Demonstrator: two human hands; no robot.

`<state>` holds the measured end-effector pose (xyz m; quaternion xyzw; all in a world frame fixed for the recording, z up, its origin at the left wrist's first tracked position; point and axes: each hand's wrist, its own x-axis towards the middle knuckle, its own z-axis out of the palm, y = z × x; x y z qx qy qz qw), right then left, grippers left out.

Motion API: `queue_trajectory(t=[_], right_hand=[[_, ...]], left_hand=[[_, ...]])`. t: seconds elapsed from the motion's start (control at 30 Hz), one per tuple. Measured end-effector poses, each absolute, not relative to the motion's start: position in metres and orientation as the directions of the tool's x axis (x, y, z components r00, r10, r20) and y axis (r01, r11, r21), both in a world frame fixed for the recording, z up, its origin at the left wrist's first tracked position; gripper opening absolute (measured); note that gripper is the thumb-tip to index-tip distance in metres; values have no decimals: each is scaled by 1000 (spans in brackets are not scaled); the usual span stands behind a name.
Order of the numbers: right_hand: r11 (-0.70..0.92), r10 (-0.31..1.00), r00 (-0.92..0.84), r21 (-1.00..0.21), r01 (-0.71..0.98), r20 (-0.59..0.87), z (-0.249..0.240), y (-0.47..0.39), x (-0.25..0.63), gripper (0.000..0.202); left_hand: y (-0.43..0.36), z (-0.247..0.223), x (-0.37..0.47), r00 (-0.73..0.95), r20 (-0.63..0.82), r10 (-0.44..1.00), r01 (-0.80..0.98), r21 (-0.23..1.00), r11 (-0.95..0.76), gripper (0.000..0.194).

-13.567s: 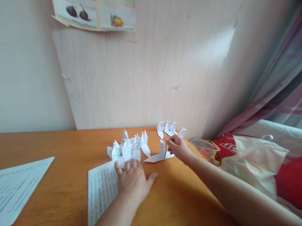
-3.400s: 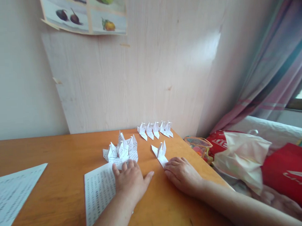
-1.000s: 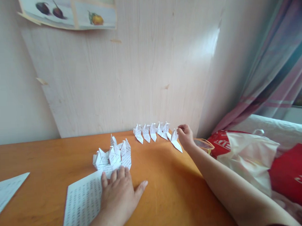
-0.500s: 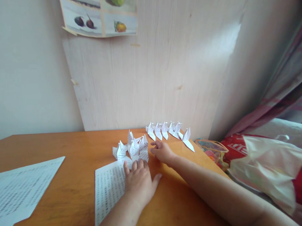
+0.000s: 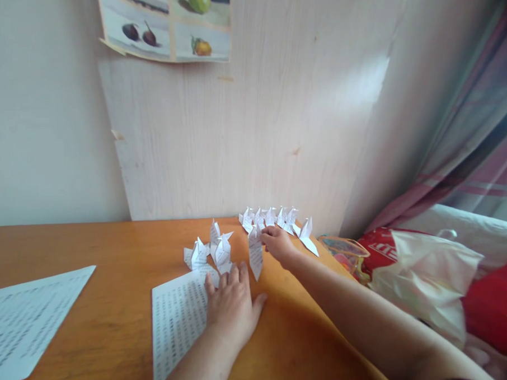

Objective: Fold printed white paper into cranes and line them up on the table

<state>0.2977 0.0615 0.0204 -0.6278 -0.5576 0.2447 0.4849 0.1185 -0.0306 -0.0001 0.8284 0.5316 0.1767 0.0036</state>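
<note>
My right hand (image 5: 276, 244) pinches a folded paper crane (image 5: 256, 254) by its side, over the desk to the right of a small cluster. In that cluster, three white paper cranes stand close together, one of them a printed crane (image 5: 223, 253) at the front. My left hand (image 5: 232, 297) lies with spread fingers partly on a printed sheet (image 5: 175, 322), just below the cluster. Behind my right hand, several paper cranes (image 5: 281, 217) form a row along the desk's back edge. A larger-looking crane (image 5: 308, 238) sits at the row's right end.
Another printed sheet (image 5: 36, 317) lies on the wooden desk (image 5: 121, 330) at the left. Off the desk's right edge are a netted basket (image 5: 344, 250), a pale plastic bag (image 5: 429, 277) and red bags. A fruit picture (image 5: 166, 28) hangs on the wall panel.
My right hand has closed on one crane from the cluster and moved it right, apart from the others. My left hand stays flat in place. The view has shifted slightly.
</note>
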Motion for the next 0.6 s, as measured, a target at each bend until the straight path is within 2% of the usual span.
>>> queue_trajectory(t=[0.13, 0.3, 0.6], right_hand=[[88, 895, 320, -827, 555, 311, 30, 58, 341, 16], [4, 820, 431, -757, 653, 376, 27, 67, 384, 21], [-164, 790, 474, -611, 775, 389, 12, 85, 413, 22]], left_hand=[[-29, -4, 118, 373, 294, 880, 878, 195, -438, 69], [-28, -6, 117, 384, 277, 881, 883, 167, -438, 68], [-29, -10, 117, 385, 303, 872, 885, 148, -442, 67]])
